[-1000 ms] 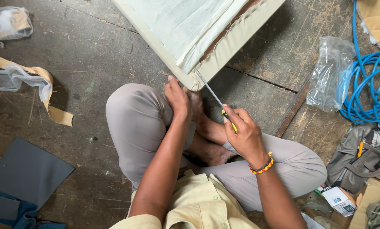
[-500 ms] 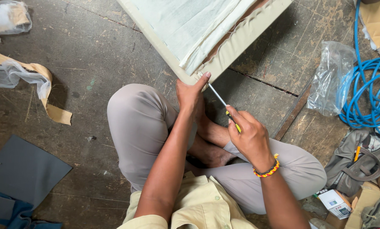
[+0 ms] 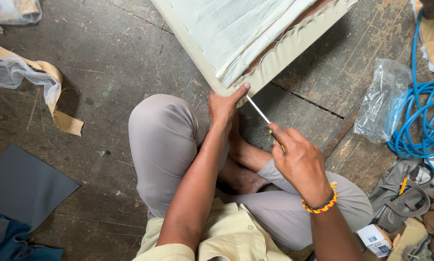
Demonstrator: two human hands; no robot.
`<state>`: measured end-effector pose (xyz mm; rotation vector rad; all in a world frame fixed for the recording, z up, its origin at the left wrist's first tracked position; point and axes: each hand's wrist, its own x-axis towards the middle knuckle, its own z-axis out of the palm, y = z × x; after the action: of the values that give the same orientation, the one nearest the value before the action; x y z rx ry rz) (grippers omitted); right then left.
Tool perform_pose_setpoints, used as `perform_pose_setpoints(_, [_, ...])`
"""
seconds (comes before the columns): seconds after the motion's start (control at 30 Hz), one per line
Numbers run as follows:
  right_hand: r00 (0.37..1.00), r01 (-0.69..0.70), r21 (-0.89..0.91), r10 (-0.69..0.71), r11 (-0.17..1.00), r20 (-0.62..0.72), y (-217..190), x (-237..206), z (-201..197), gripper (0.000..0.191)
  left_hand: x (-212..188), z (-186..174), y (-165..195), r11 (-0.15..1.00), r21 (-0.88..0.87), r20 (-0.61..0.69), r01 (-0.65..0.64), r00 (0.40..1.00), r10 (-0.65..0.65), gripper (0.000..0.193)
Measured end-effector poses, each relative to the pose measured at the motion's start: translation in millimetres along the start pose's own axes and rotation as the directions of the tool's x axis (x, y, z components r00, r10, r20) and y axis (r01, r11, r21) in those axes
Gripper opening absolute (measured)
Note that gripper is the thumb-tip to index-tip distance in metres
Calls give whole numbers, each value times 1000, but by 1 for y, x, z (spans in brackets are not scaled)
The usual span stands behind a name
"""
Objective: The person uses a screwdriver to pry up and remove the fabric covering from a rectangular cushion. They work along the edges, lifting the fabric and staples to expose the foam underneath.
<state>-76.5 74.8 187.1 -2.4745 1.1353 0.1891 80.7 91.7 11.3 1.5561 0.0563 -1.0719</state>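
a single head-worn camera looks steeply down from close above at the person's lap, both hands and the surrounding wooden floor (image 3: 105, 72)

We see a beige cushion (image 3: 280, 53) with white lining (image 3: 231, 29), a coiled blue hose (image 3: 427, 121), grey trousers (image 3: 164, 145), and a red-yellow beaded bracelet (image 3: 319, 207).

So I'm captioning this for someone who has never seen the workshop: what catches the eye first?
At centre, the right hand grips a thin metal screwdriver whose tip meets the corner of a beige fabric-covered cushion panel, where the left hand presses. At the right edge, a coiled bright blue hose lies on the worn floor.
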Motion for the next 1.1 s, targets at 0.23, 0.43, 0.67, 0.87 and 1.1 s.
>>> perform_pose_setpoints(0.23, [997, 2, -73, 3, 997, 75, -11, 12, -17, 42, 3, 0, 1, 999, -48, 14, 9, 1000, -8, 60])
perform_pose_setpoints(0.43, [996, -12, -69, 18, 998, 91, -10, 14, -17, 41, 3, 0, 1, 1000, -24, 19, -15, 1000, 15, 57])
perform_pose_setpoints(0.67, [1000, -17, 44, 17, 999, 9, -6, 8, -5, 41, -1, -1, 5, 994, 54, 26, -92, 996, 91, 54])
perform_pose_setpoints(0.87, [1000, -24, -15, 24, 1000, 16, -9, 9, -5, 41, -2, 0, 5, 998, -5, 24, -66, 997, 67, 52])
perform_pose_setpoints(1.1, [999, 13, -117, -8, 993, 43, -5, 13, -2, 36, -1, 0, 4, 992, 122, -40, -45, 998, 50, 50])
